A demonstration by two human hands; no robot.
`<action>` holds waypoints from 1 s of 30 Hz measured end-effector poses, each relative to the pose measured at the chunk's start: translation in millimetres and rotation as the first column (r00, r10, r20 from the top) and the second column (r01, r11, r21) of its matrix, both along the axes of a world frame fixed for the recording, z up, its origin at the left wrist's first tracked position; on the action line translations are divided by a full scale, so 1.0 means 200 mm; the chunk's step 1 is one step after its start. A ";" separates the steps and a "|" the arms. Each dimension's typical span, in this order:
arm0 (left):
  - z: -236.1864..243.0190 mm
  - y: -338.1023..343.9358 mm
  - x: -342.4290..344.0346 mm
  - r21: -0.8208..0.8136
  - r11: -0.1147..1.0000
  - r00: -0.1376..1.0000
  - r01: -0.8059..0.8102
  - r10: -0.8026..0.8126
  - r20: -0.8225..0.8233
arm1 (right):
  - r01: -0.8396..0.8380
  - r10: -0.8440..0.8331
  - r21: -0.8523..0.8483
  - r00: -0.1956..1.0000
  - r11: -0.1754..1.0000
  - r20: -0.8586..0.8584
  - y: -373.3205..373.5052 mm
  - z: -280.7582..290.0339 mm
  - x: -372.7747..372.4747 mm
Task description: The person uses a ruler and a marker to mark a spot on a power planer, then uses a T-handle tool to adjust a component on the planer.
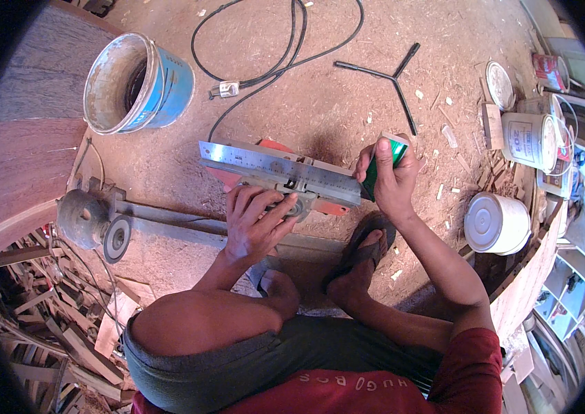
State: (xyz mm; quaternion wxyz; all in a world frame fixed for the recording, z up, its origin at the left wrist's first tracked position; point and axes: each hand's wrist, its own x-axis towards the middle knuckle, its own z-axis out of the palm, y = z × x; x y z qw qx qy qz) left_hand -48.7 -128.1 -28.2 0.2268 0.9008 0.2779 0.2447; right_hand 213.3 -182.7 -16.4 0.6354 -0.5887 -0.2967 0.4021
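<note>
An electric hand planer [330,207] with orange-red parts sits in front of me, partly hidden by a try square. The square's steel blade [251,159], marked like a ruler, lies across the planer. Its shiny green handle [373,178] is gripped in my right hand [396,176], thumb pressed on top. My left hand [258,217] holds the planer's near side, with bent fingertips by the metal part at its middle. A black cord [227,114] runs from the planer to the far floor.
Further off are a blue bucket [172,90], a plug [225,89] and a black three-armed wrench [392,77]. A bench grinder wheel [117,239] stands left, above wood offcuts [65,324]. White pails [496,222] line the right side. Wood chips litter the floor.
</note>
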 end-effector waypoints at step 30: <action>-0.02 0.00 0.00 -0.003 0.999 0.999 -0.043 0.043 0.019 | 0.007 -0.004 -0.077 0.999 0.997 0.050 0.18 -0.11 0.13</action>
